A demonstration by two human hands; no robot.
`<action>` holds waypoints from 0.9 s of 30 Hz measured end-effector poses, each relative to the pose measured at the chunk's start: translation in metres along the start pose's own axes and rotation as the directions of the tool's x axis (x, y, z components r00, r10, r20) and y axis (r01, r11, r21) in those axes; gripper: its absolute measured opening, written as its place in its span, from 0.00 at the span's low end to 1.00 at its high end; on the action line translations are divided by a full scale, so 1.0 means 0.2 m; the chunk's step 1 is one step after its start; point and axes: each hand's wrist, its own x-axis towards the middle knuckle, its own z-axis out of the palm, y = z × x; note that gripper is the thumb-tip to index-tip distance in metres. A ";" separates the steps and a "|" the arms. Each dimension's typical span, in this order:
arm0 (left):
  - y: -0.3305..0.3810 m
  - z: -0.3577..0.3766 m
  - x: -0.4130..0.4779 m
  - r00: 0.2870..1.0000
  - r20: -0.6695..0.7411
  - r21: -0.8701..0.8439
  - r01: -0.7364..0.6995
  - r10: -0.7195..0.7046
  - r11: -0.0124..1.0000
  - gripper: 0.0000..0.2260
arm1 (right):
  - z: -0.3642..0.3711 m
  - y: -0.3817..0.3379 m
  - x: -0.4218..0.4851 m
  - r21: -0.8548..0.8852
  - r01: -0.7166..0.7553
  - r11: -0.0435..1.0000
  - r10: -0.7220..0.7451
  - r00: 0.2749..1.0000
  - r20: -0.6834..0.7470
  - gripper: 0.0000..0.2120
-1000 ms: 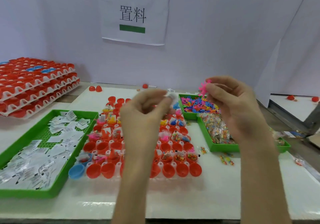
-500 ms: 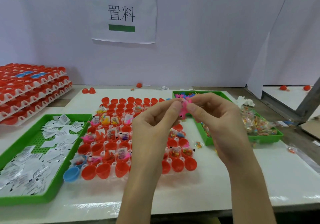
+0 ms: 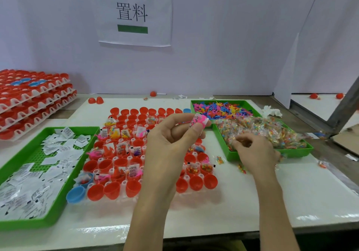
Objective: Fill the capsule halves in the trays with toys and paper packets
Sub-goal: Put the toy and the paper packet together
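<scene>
A white tray of red capsule halves (image 3: 134, 187) lies in the middle of the table; many halves hold toys and white packets, and the front row is bare. My left hand (image 3: 172, 140) is raised over the tray and pinches a pink toy with a white paper packet (image 3: 200, 120) between thumb and fingers. My right hand (image 3: 254, 151) is lower, at the front left corner of the green tray of clear candy bags (image 3: 270, 132), its fingers curled among the bags. What those fingers hold is hidden.
A green tray of white paper packets (image 3: 37, 165) sits at the left. A green tray of small coloured toys (image 3: 221, 108) is behind the candy bags. Stacked trays of red capsules (image 3: 33, 99) stand far left. A blue capsule half (image 3: 75, 194) sits at the tray's front left corner.
The pink toy passed from both hands into my left hand alone, joined with a packet. My right hand dropped away to the right, into the candy bag tray.
</scene>
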 end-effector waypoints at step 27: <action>-0.02 -0.03 0.01 0.998 0.028 0.100 0.053 -0.056 0.994 0.13 | -0.01 -0.01 0.01 0.015 0.089 0.996 -0.090 0.996 0.013 0.14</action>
